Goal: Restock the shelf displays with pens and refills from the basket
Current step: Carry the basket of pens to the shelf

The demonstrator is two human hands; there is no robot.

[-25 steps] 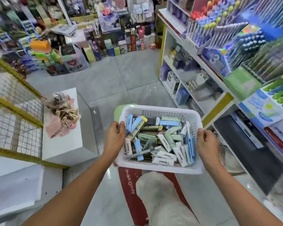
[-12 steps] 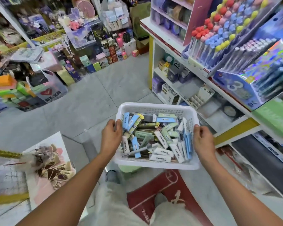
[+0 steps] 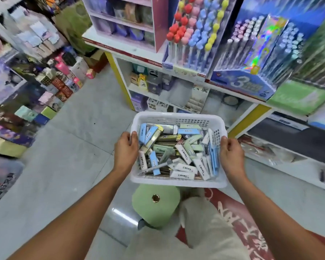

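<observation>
A white plastic basket [image 3: 178,117] is carried in front of me, filled with several small blue, green and white refill boxes [image 3: 184,152] and a loose pen. My left hand [image 3: 126,151] grips the basket's left rim. My right hand [image 3: 232,156] grips its right rim. Ahead and to the right stands the shelf unit with pen displays: pens with red, pink, blue and yellow toppers [image 3: 191,32] and a blue holographic pen stand [image 3: 251,59].
A green round stool [image 3: 155,205] stands on the floor right under the basket, beside a red floor mat [image 3: 238,218]. Lower shelves [image 3: 158,87] hold small boxes. Stacked goods [image 3: 45,81] line the aisle's left side. Grey tiled floor lies between.
The view has swung right and closer to the shelf, so the pen displays now fill the upper right. The basket stays held by both hands; the stool now shows beneath it.
</observation>
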